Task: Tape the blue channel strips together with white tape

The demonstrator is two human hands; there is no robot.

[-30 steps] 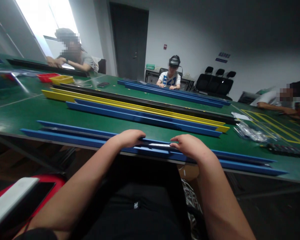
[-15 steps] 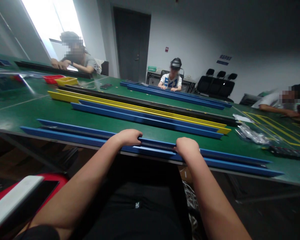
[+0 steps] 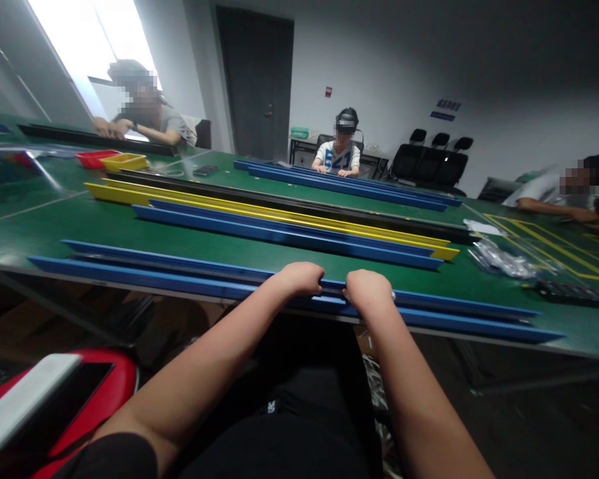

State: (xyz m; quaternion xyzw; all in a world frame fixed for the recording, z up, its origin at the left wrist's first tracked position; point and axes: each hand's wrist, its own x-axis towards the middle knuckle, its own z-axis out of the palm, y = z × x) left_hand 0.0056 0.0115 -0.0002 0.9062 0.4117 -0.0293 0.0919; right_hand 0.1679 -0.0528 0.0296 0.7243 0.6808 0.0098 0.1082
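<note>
A long blue channel-shaped rail [image 3: 144, 275] lies along the front edge of the green table [image 3: 239, 249], its open groove facing up. My left hand [image 3: 302, 278] is curled over it near the middle, knuckles up and fingertips down at the groove. A short gap to the right of it, my right hand [image 3: 369, 291] is closed in the same way over the rail. The fingertips of both hands are hidden, so what they pinch in the groove cannot be seen. A small white spot shows at the right hand's outer side.
Beyond lie another blue rail [image 3: 279, 233], a yellow rail [image 3: 97, 193] and a black rail [image 3: 219, 193]. Plastic bags [image 3: 504, 259] lie to the right. Red [image 3: 96, 159] and yellow [image 3: 124, 162] trays stand far left. Several people sit around. A red stool [image 3: 114, 372] is at lower left.
My left hand has moved right along the blue rail, closer to my right hand. The right hand stays at nearly the same place. The view has shifted slightly.
</note>
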